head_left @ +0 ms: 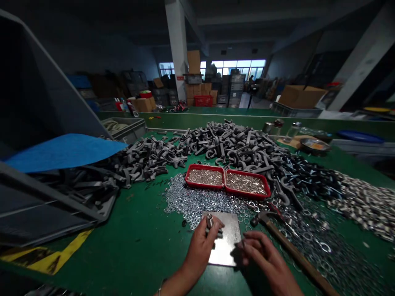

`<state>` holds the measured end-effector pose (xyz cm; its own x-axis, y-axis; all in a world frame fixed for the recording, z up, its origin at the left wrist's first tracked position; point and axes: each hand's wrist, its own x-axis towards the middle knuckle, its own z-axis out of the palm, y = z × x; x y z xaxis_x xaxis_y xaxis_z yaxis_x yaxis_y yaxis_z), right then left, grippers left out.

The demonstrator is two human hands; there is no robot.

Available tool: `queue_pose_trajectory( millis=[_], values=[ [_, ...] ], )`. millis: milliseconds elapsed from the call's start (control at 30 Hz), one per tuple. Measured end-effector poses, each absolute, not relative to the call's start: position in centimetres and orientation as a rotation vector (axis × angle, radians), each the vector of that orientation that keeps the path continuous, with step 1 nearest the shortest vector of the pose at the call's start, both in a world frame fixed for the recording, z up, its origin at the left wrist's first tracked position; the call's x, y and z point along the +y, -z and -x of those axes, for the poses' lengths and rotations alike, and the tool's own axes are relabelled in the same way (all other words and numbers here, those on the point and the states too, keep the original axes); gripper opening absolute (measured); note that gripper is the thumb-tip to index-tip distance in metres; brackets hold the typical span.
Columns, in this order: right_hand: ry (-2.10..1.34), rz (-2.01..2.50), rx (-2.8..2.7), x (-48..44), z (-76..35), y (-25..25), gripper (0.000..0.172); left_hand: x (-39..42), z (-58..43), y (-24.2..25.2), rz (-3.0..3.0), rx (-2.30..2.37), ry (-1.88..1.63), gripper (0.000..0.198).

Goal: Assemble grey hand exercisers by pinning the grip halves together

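Note:
My left hand (202,242) is closed round a small grey metal part with a threaded end (209,221), held upright over a flat steel plate (226,242) on the green table (142,242). My right hand (261,250) rests at the plate's right edge, its fingers pinched together on something too small to make out. A hammer with a wooden handle (293,250) lies just right of my right hand. Silvery washers (191,201) are spread behind the plate.
Two red trays (227,181) of small silvery parts sit beyond the washers. A big heap of grey metal clamps (222,144) lies behind them, with darker and silvery parts (364,201) to the right. A tipped grey bin (46,193) with blue sheet stands left.

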<state>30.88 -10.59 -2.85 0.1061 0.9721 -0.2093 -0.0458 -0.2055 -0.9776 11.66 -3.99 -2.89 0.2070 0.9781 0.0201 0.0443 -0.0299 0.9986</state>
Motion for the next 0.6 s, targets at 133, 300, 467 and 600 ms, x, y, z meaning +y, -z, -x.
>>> queue_pose_trajectory(
  millis=[133,300,467,600],
  values=[
    [-1.631,1.063,-0.780,-7.5,-26.2,3.4,0.032,-4.4,-11.4,2.7,-1.445,1.129,-1.111,0.036],
    [-1.726,0.981,-0.708,-7.1,-25.2,3.9,0.035,-4.5,-11.4,3.9,-1.397,1.281,-1.075,0.046],
    [-1.023,1.172,-1.312,-8.1,-26.2,4.4,0.019,-4.8,-12.2,4.3,-1.293,1.273,-1.033,0.053],
    [-0.304,1.089,-1.872,-8.2,-27.0,3.8,0.034,-5.2,-12.2,4.5,-1.252,1.240,-1.023,0.056]
  ],
)
